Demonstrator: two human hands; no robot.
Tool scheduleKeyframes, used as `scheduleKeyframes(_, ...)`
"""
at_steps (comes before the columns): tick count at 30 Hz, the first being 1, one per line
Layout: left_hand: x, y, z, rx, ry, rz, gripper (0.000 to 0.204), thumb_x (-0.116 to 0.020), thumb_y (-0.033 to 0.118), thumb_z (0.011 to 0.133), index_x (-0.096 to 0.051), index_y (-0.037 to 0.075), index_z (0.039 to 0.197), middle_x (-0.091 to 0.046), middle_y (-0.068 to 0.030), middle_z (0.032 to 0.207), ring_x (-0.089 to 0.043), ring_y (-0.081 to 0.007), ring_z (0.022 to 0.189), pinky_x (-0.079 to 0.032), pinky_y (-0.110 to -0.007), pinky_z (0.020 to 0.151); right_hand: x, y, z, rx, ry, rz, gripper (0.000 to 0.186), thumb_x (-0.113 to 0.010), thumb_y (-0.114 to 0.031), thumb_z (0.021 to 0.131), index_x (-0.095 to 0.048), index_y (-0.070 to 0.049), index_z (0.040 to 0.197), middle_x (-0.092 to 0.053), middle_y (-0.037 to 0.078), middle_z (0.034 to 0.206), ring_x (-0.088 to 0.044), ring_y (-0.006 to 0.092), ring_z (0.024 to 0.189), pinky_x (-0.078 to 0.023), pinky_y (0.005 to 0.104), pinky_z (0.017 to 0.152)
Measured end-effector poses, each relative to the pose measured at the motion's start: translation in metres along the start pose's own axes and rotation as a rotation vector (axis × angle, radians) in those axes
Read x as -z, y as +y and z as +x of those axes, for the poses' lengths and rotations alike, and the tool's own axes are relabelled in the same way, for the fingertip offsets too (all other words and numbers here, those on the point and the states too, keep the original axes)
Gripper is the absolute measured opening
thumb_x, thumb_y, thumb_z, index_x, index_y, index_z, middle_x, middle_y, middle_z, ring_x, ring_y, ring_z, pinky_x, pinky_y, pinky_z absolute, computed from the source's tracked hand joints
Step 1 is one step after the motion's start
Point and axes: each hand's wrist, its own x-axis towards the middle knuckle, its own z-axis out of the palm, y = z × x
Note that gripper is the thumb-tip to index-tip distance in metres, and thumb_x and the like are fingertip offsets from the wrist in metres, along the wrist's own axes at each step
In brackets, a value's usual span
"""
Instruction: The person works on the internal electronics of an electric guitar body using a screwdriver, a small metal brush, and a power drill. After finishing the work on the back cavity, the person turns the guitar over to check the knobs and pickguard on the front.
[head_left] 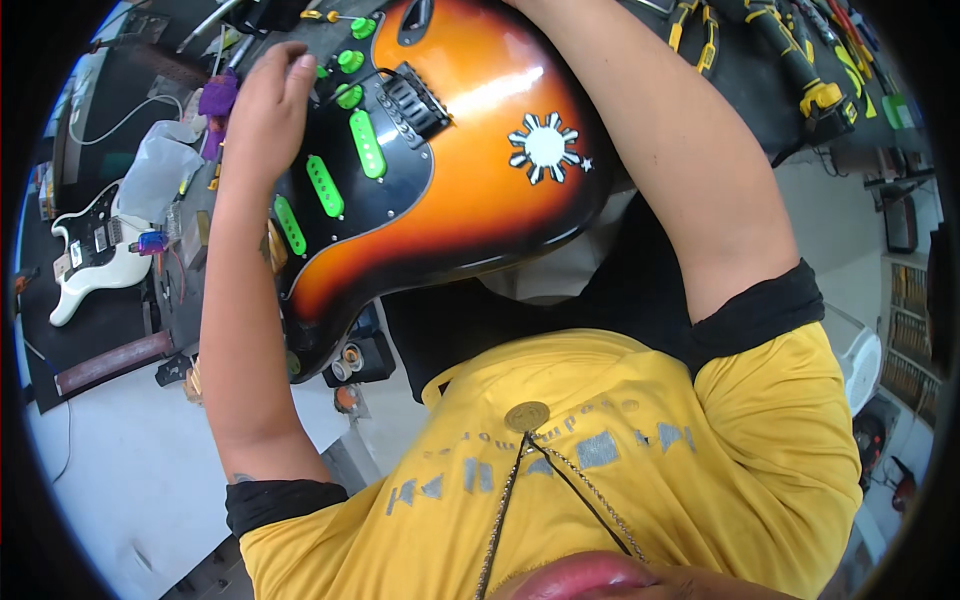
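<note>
A sunburst electric guitar [490,130] lies face up in front of me, one horn toward my lower left. Its black pickguard [395,190] carries green pickups [323,185] and several green knobs [350,61]. A black bridge [415,103] and a white sun-shaped decal [545,147] sit on the body. My left hand [275,95] is at the pickguard's left edge beside the knobs, fingers extended and loosely together, with nothing visible in them. My right forearm [650,110] reaches over the guitar's right side; its hand is cut off by the top edge.
A white guitar body [100,270] with a black pickguard lies on the dark bench at left, near a plastic bag [160,170] and a purple cloth [218,93]. Yellow-and-black pliers [708,40] and other hand tools lie at upper right. A white fan [862,365] stands at far right.
</note>
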Motion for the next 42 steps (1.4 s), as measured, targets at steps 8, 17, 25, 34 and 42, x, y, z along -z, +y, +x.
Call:
scheduleKeyframes(8, -0.019, -0.018, -0.013, -0.047, 0.066, 0.056, 0.040, -0.049, 0.032, 0.108, -0.061, 0.001, 0.130, -0.065, -0.0224, 0.125, -0.063, -0.0404, 0.113, -0.048, -0.044, 0.099, 0.005, 0.003, 0.001, -0.036, -0.005, -0.008, 0.041, -0.061, -0.048, 0.103, -0.066, -0.011, 0.087, -0.052, -0.003, 0.061, -0.044, 0.0090, 0.045, -0.036, 0.0251, 0.043)
scheduleKeyframes(17, 0.003, 0.002, 0.004, -0.018, -0.111, 0.180, 0.043, -0.054, 0.030, 0.106, -0.058, -0.001, 0.134, -0.062, -0.0244, 0.134, -0.057, -0.0382, 0.130, -0.043, -0.040, 0.109, 0.003, 0.000, 0.002, 0.024, -0.029, 0.002, 0.039, -0.060, -0.046, 0.104, -0.067, -0.011, 0.088, -0.054, -0.002, 0.062, -0.044, 0.0085, 0.046, -0.034, 0.0253, 0.043)
scheduleKeyframes(25, -0.016, -0.017, -0.012, 0.046, 0.040, 0.140, 0.041, -0.057, 0.024, 0.099, -0.059, -0.001, 0.131, -0.063, -0.0261, 0.131, -0.058, -0.0423, 0.126, -0.044, -0.045, 0.107, 0.011, 0.005, 0.006, -0.028, -0.036, 0.032, 0.041, -0.061, -0.048, 0.102, -0.067, -0.011, 0.088, -0.052, -0.003, 0.061, -0.043, 0.0085, 0.046, -0.034, 0.0255, 0.043)
scheduleKeyframes(34, -0.006, -0.013, -0.006, 0.013, 0.005, 0.284, 0.044, -0.059, 0.025, 0.097, -0.059, 0.001, 0.133, -0.064, -0.0256, 0.132, -0.058, -0.0436, 0.124, -0.044, -0.048, 0.107, 0.002, 0.003, -0.002, -0.001, -0.005, -0.024, 0.039, -0.061, -0.047, 0.103, -0.067, -0.011, 0.088, -0.056, -0.002, 0.062, -0.046, 0.0085, 0.046, -0.036, 0.0251, 0.043)
scheduleKeyframes(42, -0.002, 0.008, -0.007, 0.117, 0.035, 0.321, 0.049, -0.059, 0.027, 0.099, -0.054, -0.002, 0.139, -0.063, -0.0303, 0.133, -0.060, -0.0442, 0.126, -0.045, -0.047, 0.107, 0.004, 0.003, -0.003, 0.000, 0.015, -0.050, 0.039, -0.062, -0.048, 0.102, -0.065, -0.013, 0.086, -0.055, -0.003, 0.063, -0.046, 0.0088, 0.048, -0.035, 0.0251, 0.044)
